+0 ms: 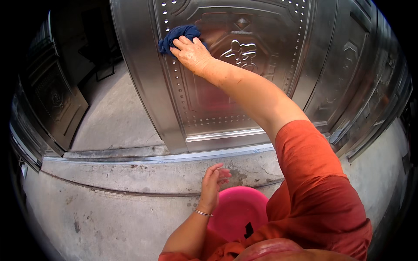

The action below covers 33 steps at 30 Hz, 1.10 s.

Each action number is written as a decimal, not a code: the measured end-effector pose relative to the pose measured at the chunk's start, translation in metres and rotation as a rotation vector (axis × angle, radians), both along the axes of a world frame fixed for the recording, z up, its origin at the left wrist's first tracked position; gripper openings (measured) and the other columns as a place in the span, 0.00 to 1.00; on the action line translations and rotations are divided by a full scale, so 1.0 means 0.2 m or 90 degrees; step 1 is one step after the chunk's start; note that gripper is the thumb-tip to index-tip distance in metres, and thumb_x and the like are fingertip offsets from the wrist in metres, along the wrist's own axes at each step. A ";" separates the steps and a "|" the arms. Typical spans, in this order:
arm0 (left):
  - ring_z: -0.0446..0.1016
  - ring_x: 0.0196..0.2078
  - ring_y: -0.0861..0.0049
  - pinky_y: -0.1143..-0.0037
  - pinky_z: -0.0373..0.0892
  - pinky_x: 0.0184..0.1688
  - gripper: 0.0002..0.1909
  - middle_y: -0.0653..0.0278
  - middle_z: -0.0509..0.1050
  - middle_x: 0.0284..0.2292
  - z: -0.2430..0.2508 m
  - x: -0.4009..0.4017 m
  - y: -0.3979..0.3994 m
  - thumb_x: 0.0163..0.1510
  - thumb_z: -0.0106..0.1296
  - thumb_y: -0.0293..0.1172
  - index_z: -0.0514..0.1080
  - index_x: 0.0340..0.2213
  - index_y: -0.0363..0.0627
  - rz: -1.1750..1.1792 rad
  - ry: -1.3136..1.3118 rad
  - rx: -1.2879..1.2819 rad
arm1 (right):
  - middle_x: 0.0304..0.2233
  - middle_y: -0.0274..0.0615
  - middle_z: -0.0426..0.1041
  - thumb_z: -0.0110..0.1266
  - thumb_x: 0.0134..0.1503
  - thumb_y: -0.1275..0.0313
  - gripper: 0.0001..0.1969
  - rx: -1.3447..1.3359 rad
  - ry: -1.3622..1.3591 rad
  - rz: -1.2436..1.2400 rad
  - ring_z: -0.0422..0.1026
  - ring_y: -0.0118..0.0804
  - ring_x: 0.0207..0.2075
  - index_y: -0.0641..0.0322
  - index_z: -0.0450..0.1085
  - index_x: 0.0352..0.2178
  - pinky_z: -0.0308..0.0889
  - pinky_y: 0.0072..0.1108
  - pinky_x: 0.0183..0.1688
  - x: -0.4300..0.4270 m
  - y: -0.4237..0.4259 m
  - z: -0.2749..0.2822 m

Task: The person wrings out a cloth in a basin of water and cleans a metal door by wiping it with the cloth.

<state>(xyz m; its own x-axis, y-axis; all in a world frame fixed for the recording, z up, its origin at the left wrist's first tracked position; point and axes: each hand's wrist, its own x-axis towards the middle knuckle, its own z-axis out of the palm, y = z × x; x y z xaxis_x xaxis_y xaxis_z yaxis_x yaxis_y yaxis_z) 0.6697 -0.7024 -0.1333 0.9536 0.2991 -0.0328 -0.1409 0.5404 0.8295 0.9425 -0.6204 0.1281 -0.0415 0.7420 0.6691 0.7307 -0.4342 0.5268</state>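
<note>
A bunched dark blue cloth [181, 32] lies under my right hand [191, 53], pressed against the left part of an embossed metal door panel [212, 78]. The fingers spread over the cloth, near a column of raised studs. My left hand [215, 182], with a bangle at the wrist, hangs in the air with fingers apart and holds nothing. Just beside and below it, a pink plastic basin [241, 205] stands on the concrete floor. A small black item [249, 230] shows at the basin's near side; what it is cannot be told.
A metal sill [156, 160] runs along the door's foot. To the left, a doorway opens onto a concrete floor [111, 114] with a dark folding frame [104, 70] inside. Another embossed door leaf [57, 104] stands at the far left. A narrow groove [130, 192] crosses the floor.
</note>
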 end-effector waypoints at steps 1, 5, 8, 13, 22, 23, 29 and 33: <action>0.72 0.42 0.72 0.71 0.67 0.44 0.17 0.58 0.73 0.40 0.01 -0.01 0.00 0.62 0.38 0.35 0.62 0.50 0.41 0.002 0.000 0.000 | 0.46 0.37 0.65 0.52 0.49 0.74 0.19 -0.112 0.074 -0.035 0.60 0.37 0.54 0.53 0.69 0.46 0.60 0.32 0.47 -0.07 -0.06 -0.03; 0.71 0.42 0.72 0.71 0.67 0.45 0.16 0.59 0.73 0.40 0.03 -0.03 -0.04 0.62 0.38 0.34 0.62 0.50 0.42 -0.008 0.009 0.016 | 0.42 0.41 0.71 0.48 0.51 0.83 0.21 0.077 0.519 0.193 0.68 0.42 0.48 0.51 0.70 0.47 0.64 0.35 0.51 -0.12 -0.24 -0.37; 0.71 0.43 0.71 0.70 0.67 0.45 0.17 0.59 0.72 0.40 0.06 -0.04 -0.07 0.61 0.39 0.34 0.61 0.50 0.44 -0.003 0.045 0.010 | 0.42 0.44 0.73 0.47 0.55 0.83 0.19 0.262 1.384 0.421 0.74 0.36 0.42 0.59 0.67 0.49 0.72 0.27 0.44 -0.33 -0.59 -0.51; 0.69 0.43 0.70 0.68 0.66 0.46 0.17 0.61 0.69 0.40 0.04 -0.03 -0.14 0.60 0.40 0.36 0.60 0.50 0.46 -0.043 0.099 -0.076 | 0.44 0.43 0.72 0.48 0.57 0.80 0.21 0.491 1.678 0.408 0.74 0.34 0.43 0.63 0.61 0.53 0.73 0.25 0.46 -0.56 -1.08 -0.83; 0.69 0.46 0.70 0.66 0.65 0.49 0.17 0.63 0.70 0.43 0.02 -0.03 -0.25 0.59 0.43 0.41 0.62 0.48 0.51 -0.091 0.211 -0.154 | 0.40 0.42 0.71 0.48 0.57 0.80 0.20 0.372 1.724 0.288 0.72 0.29 0.38 0.60 0.62 0.52 0.73 0.20 0.40 -0.64 -1.40 -0.98; 0.69 0.46 0.70 0.66 0.65 0.49 0.17 0.63 0.70 0.43 0.04 -0.03 -0.27 0.59 0.43 0.41 0.62 0.48 0.51 -0.094 0.219 -0.155 | 0.40 0.41 0.71 0.48 0.57 0.81 0.20 0.342 1.700 0.281 0.72 0.28 0.38 0.59 0.63 0.52 0.72 0.19 0.40 -0.62 -1.41 -1.00; 0.69 0.46 0.69 0.66 0.66 0.48 0.19 0.61 0.70 0.43 0.12 -0.08 -0.35 0.58 0.43 0.40 0.61 0.50 0.49 -0.041 0.318 -0.194 | 0.39 0.36 0.71 0.50 0.55 0.77 0.20 0.196 1.560 0.189 0.69 0.25 0.37 0.60 0.63 0.51 0.67 0.18 0.42 -0.57 -1.47 -1.06; 0.70 0.45 0.70 0.67 0.67 0.46 0.19 0.63 0.71 0.41 0.10 -0.18 -0.38 0.58 0.45 0.39 0.62 0.49 0.49 -0.019 0.406 -0.307 | 0.38 0.34 0.71 0.48 0.56 0.77 0.20 0.207 1.584 0.172 0.68 0.24 0.39 0.59 0.63 0.51 0.66 0.17 0.44 -0.58 -1.54 -1.03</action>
